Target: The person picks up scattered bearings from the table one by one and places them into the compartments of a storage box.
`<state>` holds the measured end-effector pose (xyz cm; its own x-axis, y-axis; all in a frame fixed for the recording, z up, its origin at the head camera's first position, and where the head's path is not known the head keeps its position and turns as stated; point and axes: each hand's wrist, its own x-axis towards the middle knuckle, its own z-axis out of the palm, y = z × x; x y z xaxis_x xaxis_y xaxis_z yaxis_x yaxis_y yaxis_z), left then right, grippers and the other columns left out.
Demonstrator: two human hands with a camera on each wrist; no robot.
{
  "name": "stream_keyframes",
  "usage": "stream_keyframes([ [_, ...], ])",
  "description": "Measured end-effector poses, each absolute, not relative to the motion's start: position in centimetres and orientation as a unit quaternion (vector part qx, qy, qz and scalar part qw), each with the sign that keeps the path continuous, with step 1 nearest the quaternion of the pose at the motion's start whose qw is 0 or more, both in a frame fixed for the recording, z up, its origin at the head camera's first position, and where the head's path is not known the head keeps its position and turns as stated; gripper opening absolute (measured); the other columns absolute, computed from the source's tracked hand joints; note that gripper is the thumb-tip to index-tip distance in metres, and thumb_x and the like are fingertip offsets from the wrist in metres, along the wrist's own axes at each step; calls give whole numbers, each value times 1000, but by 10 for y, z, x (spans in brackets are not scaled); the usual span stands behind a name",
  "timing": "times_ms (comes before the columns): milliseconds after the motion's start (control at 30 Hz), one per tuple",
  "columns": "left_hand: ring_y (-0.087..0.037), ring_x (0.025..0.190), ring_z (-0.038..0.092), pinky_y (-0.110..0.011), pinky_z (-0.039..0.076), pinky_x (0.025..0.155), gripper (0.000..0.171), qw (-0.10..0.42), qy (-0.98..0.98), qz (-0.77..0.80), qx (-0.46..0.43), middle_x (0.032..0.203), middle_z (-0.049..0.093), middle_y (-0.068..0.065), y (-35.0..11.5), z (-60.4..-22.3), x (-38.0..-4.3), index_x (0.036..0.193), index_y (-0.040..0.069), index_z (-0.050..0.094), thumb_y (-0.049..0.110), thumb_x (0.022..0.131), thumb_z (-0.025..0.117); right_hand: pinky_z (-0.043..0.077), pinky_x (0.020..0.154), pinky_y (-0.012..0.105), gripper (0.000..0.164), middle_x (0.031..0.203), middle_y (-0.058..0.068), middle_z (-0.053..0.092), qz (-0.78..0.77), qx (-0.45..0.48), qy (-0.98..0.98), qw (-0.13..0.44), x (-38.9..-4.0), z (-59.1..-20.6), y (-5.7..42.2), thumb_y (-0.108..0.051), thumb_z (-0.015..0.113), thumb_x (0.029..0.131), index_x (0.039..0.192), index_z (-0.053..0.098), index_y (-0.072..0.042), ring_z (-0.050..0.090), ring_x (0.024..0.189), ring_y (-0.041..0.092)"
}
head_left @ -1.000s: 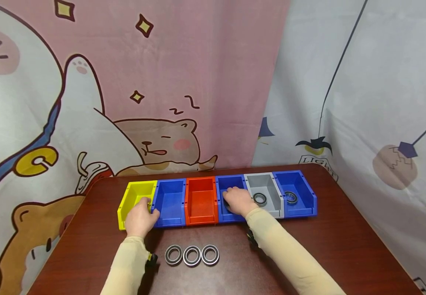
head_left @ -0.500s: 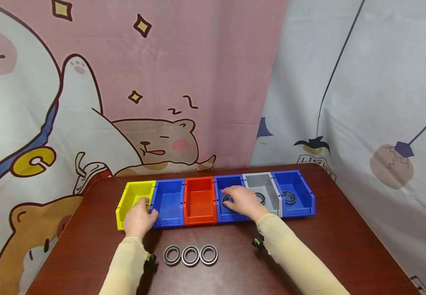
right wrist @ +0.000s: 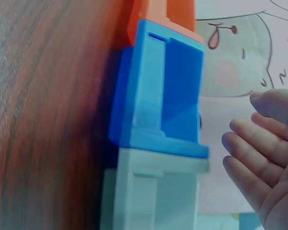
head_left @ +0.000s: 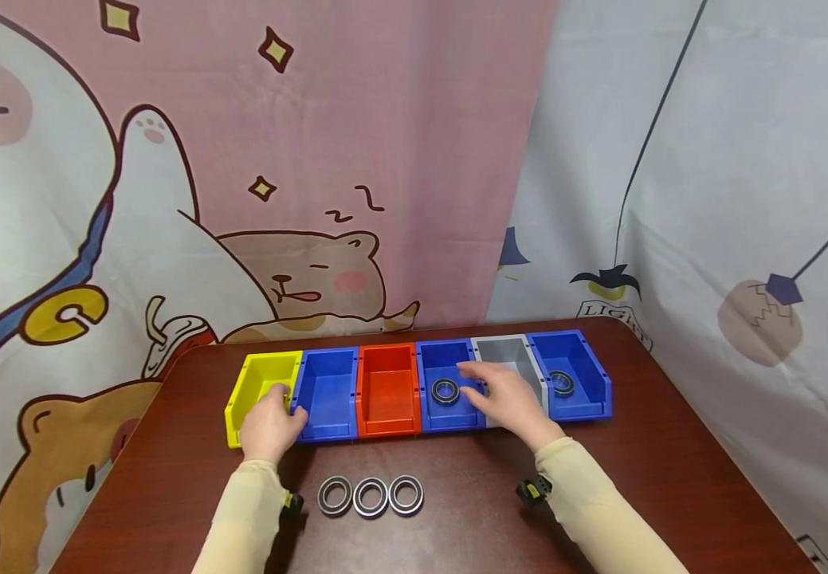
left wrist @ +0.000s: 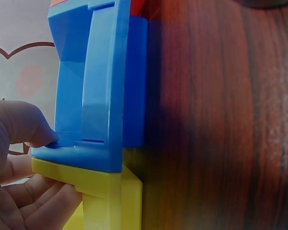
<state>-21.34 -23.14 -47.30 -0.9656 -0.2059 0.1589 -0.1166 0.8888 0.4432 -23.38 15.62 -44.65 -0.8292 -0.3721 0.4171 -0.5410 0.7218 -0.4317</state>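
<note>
On my head feed, the yellow plastic bin (head_left: pixel 237 406) stands at the far left of a joined row. My left hand (head_left: pixel 270 426) pinches the adjoining walls of that bin and its blue neighbour (head_left: pixel 329 395); the wrist view shows the thumb on the blue side, fingers on the yellow. In front, three ring bearings (head_left: pixel 370 514) lie side by side on the wooden tabletop (head_left: pixel 471 502). Next I see the red bin (head_left: pixel 389 391), then the middle blue bin (head_left: pixel 445 359), a ball bearing (head_left: pixel 445 401) flat on its floor. Just right of it, my right hand (head_left: pixel 510 400) hovers, thumb and fingers wide apart, partly covering the grey bin (head_left: pixel 505 348). The rightmost blue bin (head_left: pixel 564 351) holds another bearing (head_left: pixel 561 392).
</note>
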Motion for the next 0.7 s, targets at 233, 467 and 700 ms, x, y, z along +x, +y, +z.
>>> stream_keyframes([
  [233, -40, 83, 63, -56, 51, 71, 49, 96, -967, -221, 84, 110, 66, -27, -231, -472, -213, 124, -4, 57, 23, 84, 68, 53, 85, 48, 43, 114, 6, 71, 285, 223, -916, 175, -224, -434, 183, -16, 76, 87, 128, 65, -7, 67, 102, 26],
  [467, -40, 85, 63, -56, 51, 73, 50, 96, -967, -218, 85, 111, 66, -27, -230, -472, -213, 125, -4, 57, 23, 85, 69, 50, 87, 54, 45, 113, 11, 71, 273, 171, -923, 211, -221, -431, 221, -13, 76, 87, 129, 64, -7, 64, 106, 33],
  [700, -40, 86, 64, -56, 51, 74, 50, 98, -967, -219, 85, 112, 66, -27, -230, -473, -214, 125, -4, 57, 23, 85, 69, 45, 92, 59, 46, 120, 20, 67, 256, 102, -938, 209, -220, -436, 261, -12, 72, 89, 132, 60, -3, 59, 112, 41],
])
